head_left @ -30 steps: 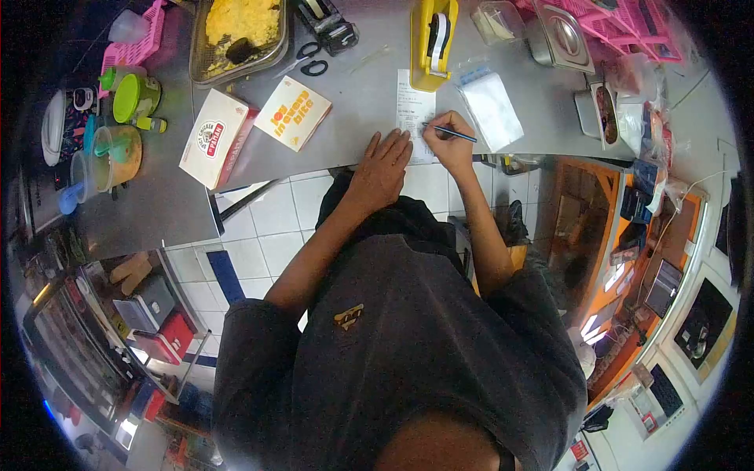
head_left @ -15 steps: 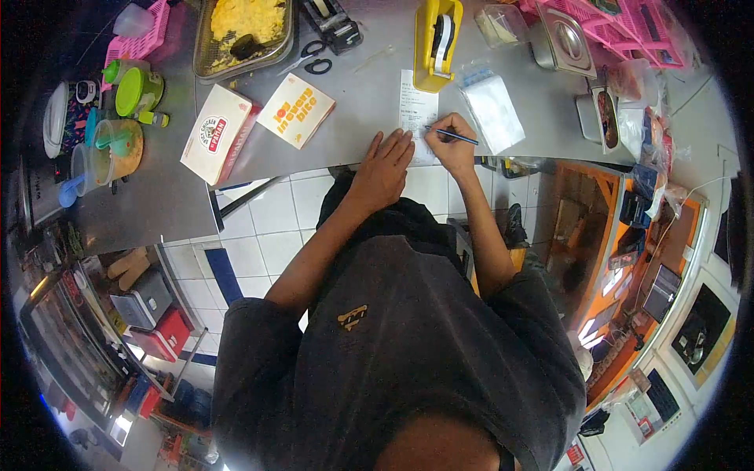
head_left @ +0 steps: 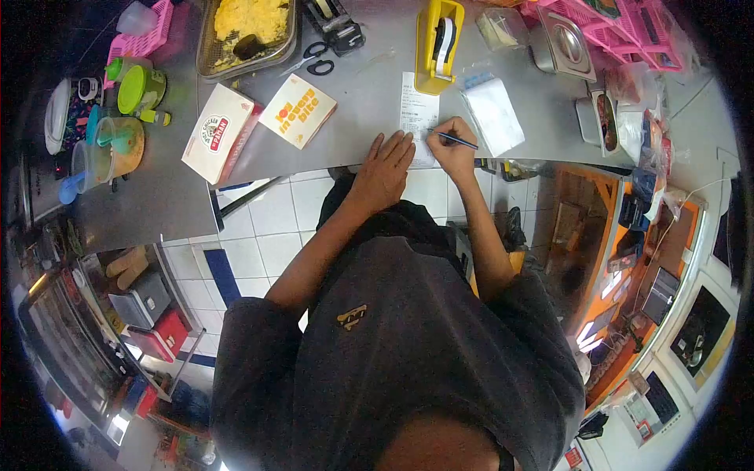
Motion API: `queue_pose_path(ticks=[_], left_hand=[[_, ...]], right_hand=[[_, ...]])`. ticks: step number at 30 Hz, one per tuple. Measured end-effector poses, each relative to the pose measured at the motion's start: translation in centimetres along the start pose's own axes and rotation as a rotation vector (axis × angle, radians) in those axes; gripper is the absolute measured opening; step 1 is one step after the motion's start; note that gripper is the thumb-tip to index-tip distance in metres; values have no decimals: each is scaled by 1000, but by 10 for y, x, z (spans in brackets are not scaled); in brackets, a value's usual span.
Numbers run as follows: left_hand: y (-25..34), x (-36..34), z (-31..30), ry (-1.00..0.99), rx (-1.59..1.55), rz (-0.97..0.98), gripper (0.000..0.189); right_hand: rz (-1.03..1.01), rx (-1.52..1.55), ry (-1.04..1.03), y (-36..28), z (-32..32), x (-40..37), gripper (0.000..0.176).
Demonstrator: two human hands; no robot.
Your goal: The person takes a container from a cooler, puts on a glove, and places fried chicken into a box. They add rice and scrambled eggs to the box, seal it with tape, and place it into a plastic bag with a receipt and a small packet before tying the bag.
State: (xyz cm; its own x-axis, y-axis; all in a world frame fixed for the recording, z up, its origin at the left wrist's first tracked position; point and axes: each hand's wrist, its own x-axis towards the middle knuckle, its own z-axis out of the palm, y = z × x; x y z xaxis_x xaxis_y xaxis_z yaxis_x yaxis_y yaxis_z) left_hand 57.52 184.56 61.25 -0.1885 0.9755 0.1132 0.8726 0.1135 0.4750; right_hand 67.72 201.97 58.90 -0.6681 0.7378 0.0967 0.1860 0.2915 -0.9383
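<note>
A long printed receipt lies on the metal table, its top end by a yellow tape dispenser. My right hand grips a blue pen, its tip at the receipt's lower right part. Flat beside the receipt's left edge rests my left hand, fingers stretched out and holding nothing. Right of my right hand is a stack of clear plastic bags. To the left of my left hand stand two printed food boxes, one white and red, the other with orange lettering.
A tray of yellow food, scissors and a black tape dispenser lie at the back. Lidded tubs stand far left. Metal containers and pink baskets are at the right.
The pen and my right hand have shifted very slightly downward on the receipt. My left hand stays in place.
</note>
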Motion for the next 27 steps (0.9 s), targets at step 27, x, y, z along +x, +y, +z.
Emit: queue_pose_path(ticks=[27], left_hand=[[3, 0, 0, 51, -13, -7, 48]], right_hand=[[10, 10, -50, 1, -5, -5, 14]])
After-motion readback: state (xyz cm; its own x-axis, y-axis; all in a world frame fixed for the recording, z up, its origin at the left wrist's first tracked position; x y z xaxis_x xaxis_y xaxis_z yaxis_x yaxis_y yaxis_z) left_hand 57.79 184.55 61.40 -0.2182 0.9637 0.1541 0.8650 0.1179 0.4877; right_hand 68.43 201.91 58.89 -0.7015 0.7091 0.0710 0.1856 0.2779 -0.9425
